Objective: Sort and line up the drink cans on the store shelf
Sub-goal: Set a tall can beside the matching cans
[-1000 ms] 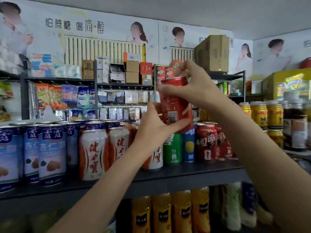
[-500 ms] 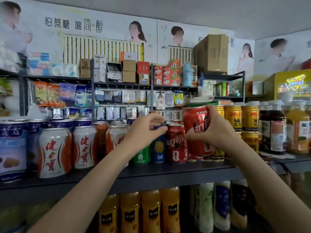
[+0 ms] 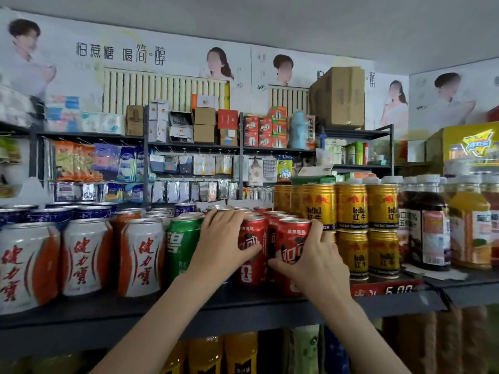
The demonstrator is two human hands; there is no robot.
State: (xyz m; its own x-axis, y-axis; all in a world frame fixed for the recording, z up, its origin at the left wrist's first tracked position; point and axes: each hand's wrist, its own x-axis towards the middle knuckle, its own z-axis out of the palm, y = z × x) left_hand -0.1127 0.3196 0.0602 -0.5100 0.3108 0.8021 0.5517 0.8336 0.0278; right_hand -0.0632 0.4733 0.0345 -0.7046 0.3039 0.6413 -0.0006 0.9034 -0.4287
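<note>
Dark metal shelving (image 3: 243, 306) carries our cans in tight rows, with posters on the wall behind. We have our right hand (image 3: 310, 263) curled round the front red can (image 3: 293, 244), which stands at the shelf's front edge just beside the gold cans (image 3: 351, 252). Our left hand (image 3: 224, 244) curls round the next red can (image 3: 252, 247), between the green can (image 3: 181, 244) and the one our right hand holds.

What could go wrong, as we judge it: the front red can sits near the lip, so a pull toward us could tip it off the shelf. Pushing it back too hard could knock the red cans behind out of line, and a sideways nudge from our right wrist could topple the stacked gold cans, since the upper ones balance on narrow rims. Our left forearm passes close to the green can and could shift it.

All cans are smooth, glossy metal cylinders with ridged silver tops, likely slippery under a loose hold. White-orange cans (image 3: 81, 255) at left are stouter. Bottles (image 3: 429, 228) at right look like plastic with white caps.
</note>
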